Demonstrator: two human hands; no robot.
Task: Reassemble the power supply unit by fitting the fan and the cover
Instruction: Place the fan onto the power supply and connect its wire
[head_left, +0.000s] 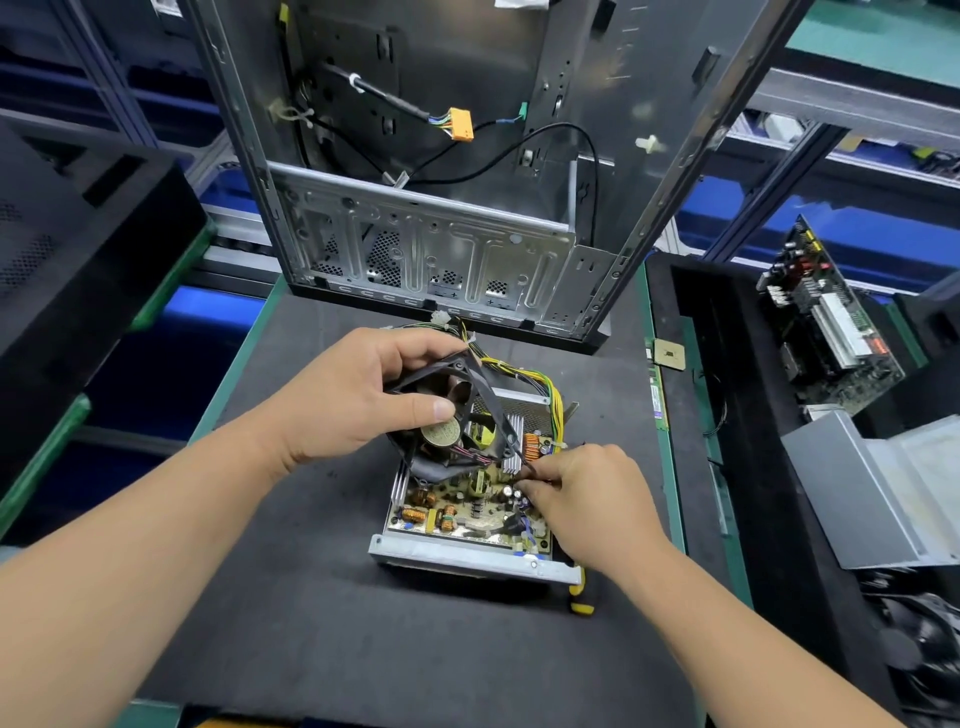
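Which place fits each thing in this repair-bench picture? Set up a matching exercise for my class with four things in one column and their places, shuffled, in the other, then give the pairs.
Things
1. fan
2. case
3. cover
4. circuit board

Places
A. standing open at the far end of the mat
B. lying off to the right of the mat
C. gripped in the left hand, tilted above the supply
D. inside the open supply's tray, beside the right hand

Pairs: 1-C, 2-A, 3-B, 4-D
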